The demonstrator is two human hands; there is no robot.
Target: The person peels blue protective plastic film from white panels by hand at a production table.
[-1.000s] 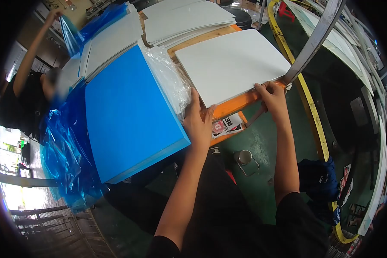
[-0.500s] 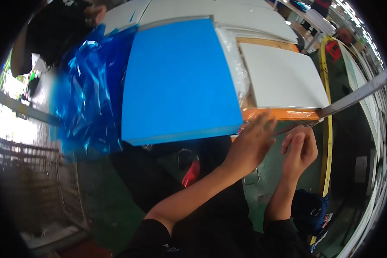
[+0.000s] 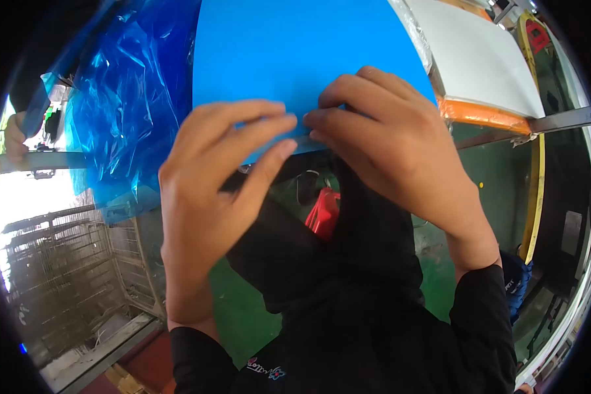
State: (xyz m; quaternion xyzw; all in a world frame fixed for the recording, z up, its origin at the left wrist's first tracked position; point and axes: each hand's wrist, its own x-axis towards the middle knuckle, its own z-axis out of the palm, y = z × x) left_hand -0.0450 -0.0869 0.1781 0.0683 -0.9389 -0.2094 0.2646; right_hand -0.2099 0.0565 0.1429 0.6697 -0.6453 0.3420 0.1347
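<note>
A thick stack of bright blue sheets (image 3: 262, 59) lies in front of me, its near edge partly behind my hands. My left hand (image 3: 207, 174) hovers at the near left part of that edge, fingers stretched to the right and thumb apart, holding nothing visible. Facing it, my right hand (image 3: 394, 138) is over the near right part of the stack, fingers bent and thumb tip close to the fingertips in a pinch. Whatever may be between those fingertips is too small to make out. The two hands' fingertips nearly meet.
Crumpled blue plastic film (image 3: 134, 92) hangs left of the stack. To the right is a white board (image 3: 486, 59) above an orange-edged layer (image 3: 482, 115). A metal bar (image 3: 565, 120) juts out at right. Another person's hand (image 3: 14, 138) shows at far left. A red object (image 3: 324, 213) is below.
Both hands have moved left from beside the orange edge to the front of the blue stack. My arms were crossed over and now come from either side. The view has tilted down.
</note>
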